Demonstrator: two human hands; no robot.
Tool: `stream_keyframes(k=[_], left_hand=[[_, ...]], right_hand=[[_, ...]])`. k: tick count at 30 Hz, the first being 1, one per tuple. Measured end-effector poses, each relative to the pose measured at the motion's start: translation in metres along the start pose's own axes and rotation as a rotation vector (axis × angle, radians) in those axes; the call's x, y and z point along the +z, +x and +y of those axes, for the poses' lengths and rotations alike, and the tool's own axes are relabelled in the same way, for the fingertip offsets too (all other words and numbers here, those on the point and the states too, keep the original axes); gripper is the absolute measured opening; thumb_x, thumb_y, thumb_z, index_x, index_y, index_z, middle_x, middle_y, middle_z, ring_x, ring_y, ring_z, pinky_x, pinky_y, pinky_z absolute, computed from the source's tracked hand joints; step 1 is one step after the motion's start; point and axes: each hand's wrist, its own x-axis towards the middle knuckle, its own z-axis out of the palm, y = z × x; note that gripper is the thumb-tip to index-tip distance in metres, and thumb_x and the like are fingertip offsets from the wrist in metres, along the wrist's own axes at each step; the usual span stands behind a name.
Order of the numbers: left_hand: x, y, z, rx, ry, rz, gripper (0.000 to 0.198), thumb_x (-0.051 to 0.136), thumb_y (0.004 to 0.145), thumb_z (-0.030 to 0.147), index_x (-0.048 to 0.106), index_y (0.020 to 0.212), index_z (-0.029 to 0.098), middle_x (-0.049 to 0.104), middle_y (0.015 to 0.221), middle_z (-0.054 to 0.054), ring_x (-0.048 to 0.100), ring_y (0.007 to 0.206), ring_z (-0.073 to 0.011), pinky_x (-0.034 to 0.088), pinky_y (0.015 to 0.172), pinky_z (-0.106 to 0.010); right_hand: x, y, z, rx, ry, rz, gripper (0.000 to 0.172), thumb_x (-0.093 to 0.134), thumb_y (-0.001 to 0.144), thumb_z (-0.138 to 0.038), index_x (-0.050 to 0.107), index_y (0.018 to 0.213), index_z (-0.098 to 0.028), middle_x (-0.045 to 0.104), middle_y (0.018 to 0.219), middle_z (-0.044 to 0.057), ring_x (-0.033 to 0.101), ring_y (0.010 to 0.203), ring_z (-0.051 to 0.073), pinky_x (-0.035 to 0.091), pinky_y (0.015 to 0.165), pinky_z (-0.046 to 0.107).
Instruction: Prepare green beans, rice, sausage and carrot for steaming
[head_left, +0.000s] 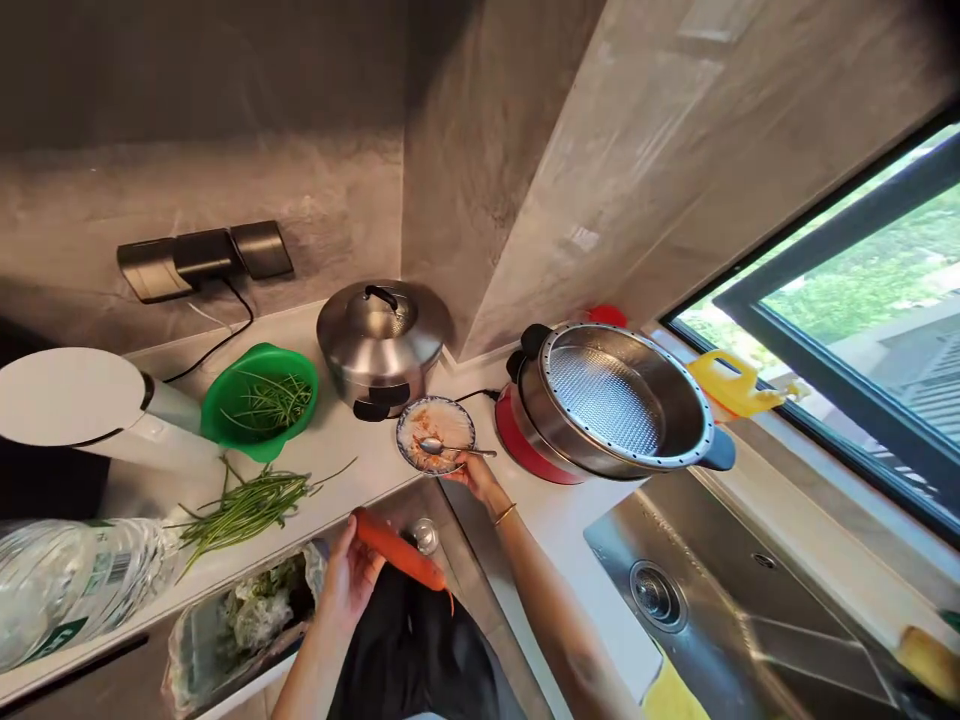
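My left hand [349, 580] is closed around the thick end of an orange carrot [401, 552], which slants down to the right above my lap, its thin root tail hanging. Out over the counter corner, my right hand [478, 476] grips the near rim of a blue-edged plate [409, 430]. Orange scraps and a metal spoon [433, 446] lie on that plate, with the spoon's handle reaching past the rim over my fingers. Whether the plate rests on the counter, I cannot tell. Just behind it stands a lidded steel pot [382, 340].
A green colander [259, 445] holds green stalks, and more stalks [255, 508] lie in front. Steamer pots [626, 395] stand right of the plate, beside the steel sink [720, 580]. An open drawer bin [199, 640] with leafy scraps and a large plastic bottle [82, 575] are at left.
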Motion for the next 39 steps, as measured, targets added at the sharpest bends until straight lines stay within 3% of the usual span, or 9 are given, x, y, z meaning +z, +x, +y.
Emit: stream_keyframes(k=[4,10,16,18,23,26,30,34,39], left_hand=[[0.033,0.021,0.003,-0.047,0.066,-0.039,0.013,0.055,0.090,0.020,0.062,0.095,0.011,0.071,0.086,-0.010,0.071,0.082,-0.0196,0.059,0.075,-0.029],[0.069,0.038,-0.010,-0.107,0.172,-0.074,0.012,0.053,0.091,0.020,0.062,0.091,0.012,0.070,0.084,-0.008,0.070,0.084,-0.0172,0.058,0.079,-0.029],[0.098,0.048,-0.052,-0.127,0.439,-0.225,0.016,0.059,0.088,0.026,0.064,0.100,0.015,0.070,0.096,-0.008,0.067,0.093,-0.0183,0.054,0.085,-0.032],[0.105,0.046,-0.076,-0.156,0.532,-0.291,0.019,0.062,0.086,0.026,0.064,0.102,0.017,0.069,0.102,-0.008,0.067,0.095,-0.0185,0.052,0.087,-0.033],[0.114,0.025,-0.162,-0.239,0.674,-0.395,0.018,0.069,0.080,0.027,0.063,0.096,0.020,0.067,0.099,-0.003,0.065,0.092,-0.0150,0.050,0.090,-0.034],[0.115,0.002,-0.229,-0.243,0.746,-0.464,0.021,0.072,0.077,0.031,0.062,0.091,0.019,0.064,0.094,-0.002,0.062,0.089,-0.0133,0.050,0.088,-0.032],[0.115,-0.033,-0.341,-0.208,0.804,-0.547,0.029,0.074,0.074,0.038,0.058,0.089,0.018,0.061,0.093,-0.003,0.060,0.090,-0.0150,0.050,0.086,-0.032],[0.112,-0.064,-0.468,-0.141,0.875,-0.569,0.033,0.073,0.074,0.041,0.054,0.088,0.018,0.058,0.092,-0.004,0.058,0.091,-0.0158,0.051,0.082,-0.030],[0.100,-0.082,-0.592,-0.111,0.920,-0.549,0.033,0.068,0.078,0.043,0.050,0.093,0.019,0.055,0.097,-0.005,0.057,0.090,-0.0146,0.052,0.079,-0.030]], right_hand=[[0.006,0.004,-0.004,-0.059,0.019,0.096,0.021,0.051,0.067,-0.005,0.055,0.083,-0.017,0.062,0.063,-0.003,0.058,0.055,0.013,0.056,0.056,0.029],[0.001,-0.025,0.006,-0.088,0.190,0.125,0.031,0.064,0.075,-0.015,0.053,0.103,-0.023,0.068,0.089,-0.001,0.066,0.068,0.015,0.057,0.067,0.031],[-0.056,-0.114,0.034,0.053,0.423,-0.080,0.040,0.054,0.087,-0.048,0.059,0.110,-0.015,0.071,0.094,0.010,0.070,0.083,0.019,0.056,0.078,0.033],[-0.089,-0.151,0.052,-0.018,0.453,-0.019,0.043,0.055,0.085,-0.048,0.061,0.112,-0.015,0.071,0.099,0.011,0.069,0.089,0.019,0.054,0.084,0.033],[-0.218,-0.241,0.101,-0.194,-0.025,0.877,0.039,0.054,0.076,-0.033,0.063,0.109,-0.015,0.070,0.107,0.013,0.065,0.101,0.024,0.053,0.086,0.039],[-0.323,-0.301,0.117,-0.186,-0.197,1.206,0.047,0.049,0.071,-0.025,0.060,0.113,-0.009,0.061,0.124,0.021,0.057,0.115,0.029,0.044,0.099,0.045],[-0.470,-0.369,0.119,-0.207,-0.340,1.381,0.053,0.047,0.071,-0.022,0.056,0.121,-0.008,0.049,0.138,0.021,0.040,0.132,0.030,0.025,0.112,0.047],[-0.600,-0.398,0.109,-0.147,-0.727,1.430,0.055,0.045,0.076,-0.021,0.051,0.129,-0.008,0.037,0.149,0.019,0.020,0.143,0.028,0.018,0.115,0.048],[-0.697,-0.394,0.096,-0.015,-1.075,1.338,0.052,0.044,0.081,-0.020,0.049,0.131,-0.008,0.041,0.146,0.020,0.023,0.141,0.030,0.012,0.114,0.053]])
